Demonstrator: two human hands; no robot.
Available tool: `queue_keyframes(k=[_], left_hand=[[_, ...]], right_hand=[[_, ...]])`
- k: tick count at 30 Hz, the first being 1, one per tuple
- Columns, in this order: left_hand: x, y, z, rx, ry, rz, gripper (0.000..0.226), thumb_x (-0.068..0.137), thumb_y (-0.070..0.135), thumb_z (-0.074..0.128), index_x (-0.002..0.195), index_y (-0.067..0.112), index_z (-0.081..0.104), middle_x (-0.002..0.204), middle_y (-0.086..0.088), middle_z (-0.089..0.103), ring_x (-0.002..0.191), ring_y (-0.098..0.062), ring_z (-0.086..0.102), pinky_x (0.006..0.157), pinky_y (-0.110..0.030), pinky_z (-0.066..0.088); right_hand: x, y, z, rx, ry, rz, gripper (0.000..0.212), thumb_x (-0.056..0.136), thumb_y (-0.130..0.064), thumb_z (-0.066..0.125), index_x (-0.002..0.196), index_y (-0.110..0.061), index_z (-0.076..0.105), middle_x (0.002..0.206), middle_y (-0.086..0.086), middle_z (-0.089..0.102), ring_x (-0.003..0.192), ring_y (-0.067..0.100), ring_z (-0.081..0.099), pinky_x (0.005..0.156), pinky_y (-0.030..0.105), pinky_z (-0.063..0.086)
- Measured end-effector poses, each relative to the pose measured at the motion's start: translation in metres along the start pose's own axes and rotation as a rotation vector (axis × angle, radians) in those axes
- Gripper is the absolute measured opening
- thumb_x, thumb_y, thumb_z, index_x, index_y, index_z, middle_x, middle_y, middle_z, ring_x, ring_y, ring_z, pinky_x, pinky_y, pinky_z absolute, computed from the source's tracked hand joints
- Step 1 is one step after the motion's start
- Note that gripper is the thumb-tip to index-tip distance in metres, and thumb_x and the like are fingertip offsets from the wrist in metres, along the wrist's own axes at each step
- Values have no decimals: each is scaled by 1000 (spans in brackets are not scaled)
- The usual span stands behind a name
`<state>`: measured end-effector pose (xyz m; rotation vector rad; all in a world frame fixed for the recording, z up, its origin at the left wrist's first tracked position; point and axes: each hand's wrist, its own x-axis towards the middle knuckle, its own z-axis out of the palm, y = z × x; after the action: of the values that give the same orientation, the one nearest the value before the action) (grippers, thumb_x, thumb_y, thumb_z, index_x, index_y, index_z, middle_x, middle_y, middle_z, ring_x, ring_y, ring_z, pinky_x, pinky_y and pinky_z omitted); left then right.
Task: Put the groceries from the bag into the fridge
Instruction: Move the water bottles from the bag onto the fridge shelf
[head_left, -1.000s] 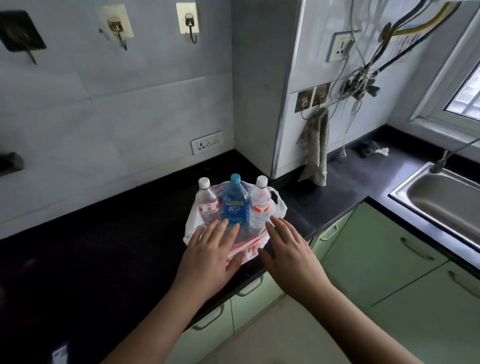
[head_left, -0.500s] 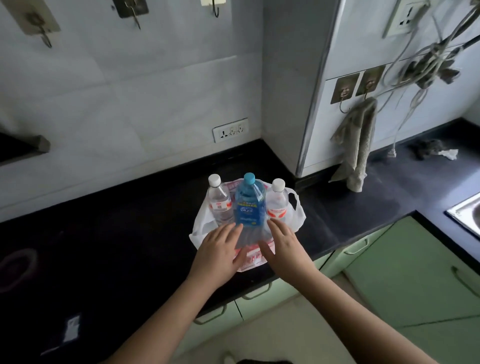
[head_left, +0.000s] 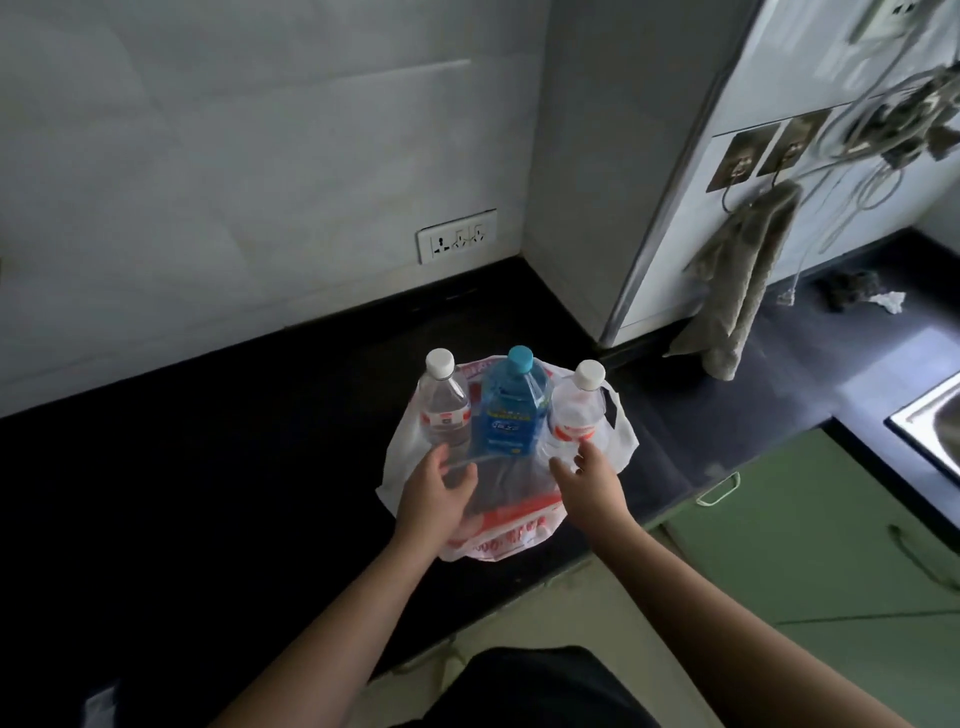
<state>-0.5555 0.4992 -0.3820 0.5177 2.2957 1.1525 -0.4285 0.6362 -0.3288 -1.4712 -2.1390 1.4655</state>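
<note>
**A:** head cam only here. Where are the hands at?

**B:** Both reach over the near edge of the black counter (head_left: 218, 467). Left hand (head_left: 436, 493) has its fingers loosely spread, holding nothing, resting on the plastic bag (head_left: 498, 530) just below the left clear bottle (head_left: 442, 410). Right hand (head_left: 589, 480) is also relaxed and apart, fingertips at the base of the right clear bottle (head_left: 579, 410); can't tell if they actually touch it.

**A:** And the groceries?

**B:** Three bottles upright in the bag, blue bottle (head_left: 511, 410) in the middle. Bag sits at the counter's near edge. Bare counter to the left; wall corner and a hanging towel (head_left: 737, 291) far right, sink (head_left: 930, 426) at the right edge.
</note>
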Motion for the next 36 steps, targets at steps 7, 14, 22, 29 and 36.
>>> queue_keyframes(k=[7,14,22,29,36], left_hand=[[26,-13,3,-81,37,-65,49,84,20,75,127,10,53,115,-2,65,95,-10,61,69,-9,41],[44,-14,9,-71,141,-120,62,76,11,82,129,9,51,115,1,60,98,-11,58,79,-23,46],[75,-3,21,-85,226,-109,61,72,23,85,125,21,54,114,9,65,104,-8,62,84,-25,53],[83,7,24,-54,239,-125,41,74,42,80,103,28,57,87,12,64,78,-2,60,57,-15,39],[78,8,20,-2,245,-101,31,77,38,79,98,26,58,82,11,63,78,-3,62,58,-13,38]], right_hand=[[20,12,18,179,93,105,57,89,-12,63,138,-21,37,112,-8,54,97,12,51,90,37,49],[51,28,21,183,115,152,52,81,-11,69,127,-19,45,106,-4,59,93,17,59,87,39,52],[75,39,25,138,97,110,50,73,-26,81,115,-24,53,97,-11,63,91,14,62,81,36,54],[78,48,25,93,123,57,53,70,-37,82,115,-27,55,101,-11,67,90,11,65,77,34,56],[75,45,18,60,99,37,49,73,-31,81,114,-27,56,95,-12,66,87,11,66,74,30,55]])
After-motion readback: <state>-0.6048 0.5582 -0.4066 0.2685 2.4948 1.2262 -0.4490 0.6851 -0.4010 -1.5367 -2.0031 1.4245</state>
